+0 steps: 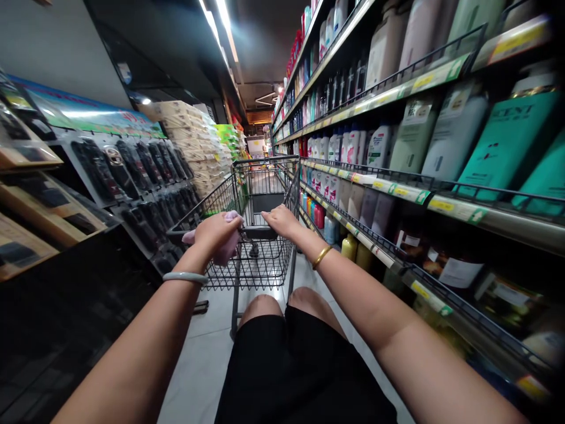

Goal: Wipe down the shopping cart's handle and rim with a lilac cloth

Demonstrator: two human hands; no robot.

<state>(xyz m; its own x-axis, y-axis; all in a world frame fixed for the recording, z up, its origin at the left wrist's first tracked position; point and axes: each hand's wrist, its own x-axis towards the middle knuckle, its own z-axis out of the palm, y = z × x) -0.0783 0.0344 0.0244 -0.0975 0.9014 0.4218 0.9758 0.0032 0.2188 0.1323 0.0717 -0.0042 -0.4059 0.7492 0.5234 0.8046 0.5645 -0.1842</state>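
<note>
A black wire shopping cart (265, 265) stands in front of me in a store aisle. My left hand (215, 231) is closed over the left part of its handle bar (258, 233). A lilac cloth (226, 250) is bunched under that hand's fingers and hangs below the bar. My right hand (281, 220) grips the bar's right end, its fingers curled over and the thumb pointing left. Only the wire mesh and a grey panel show in the cart's basket.
Shelves of shampoo and lotion bottles (412, 138) line the right side, close to the cart. At left, packaged dark items (136, 162) hang on a rack beside open boxes (37, 218). Stacked cartons (189, 135) stand farther along. Pale floor tiles (198, 353) lie beneath.
</note>
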